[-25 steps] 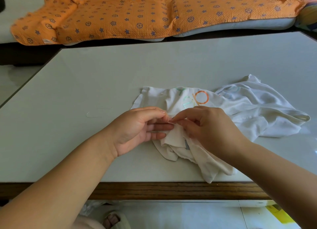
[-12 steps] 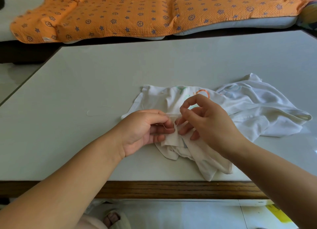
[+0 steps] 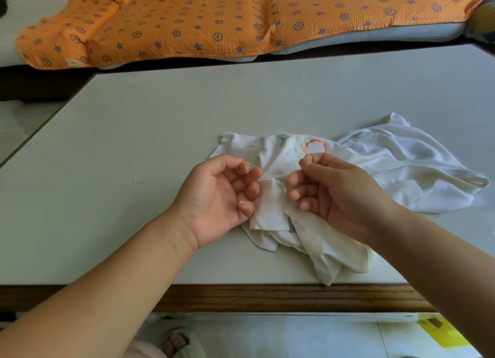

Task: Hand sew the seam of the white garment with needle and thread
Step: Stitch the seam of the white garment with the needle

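While left hand (image 3: 214, 197) pins garment (image 3: 270, 202) to steady the seam, right hand (image 3: 340, 191) pinches needle (image 3: 307, 156), tensioning thread (image 3: 257, 167).

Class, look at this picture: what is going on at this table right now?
A person is hand sewing a white garment that lies crumpled on a pale table. The right hand pinches a needle between thumb and forefinger, tip raised above the cloth. A thin thread runs across to the left hand, which rests palm-up beside a folded edge of the garment with the thread at its fingertips. An orange patterned blanket lies beyond the table.
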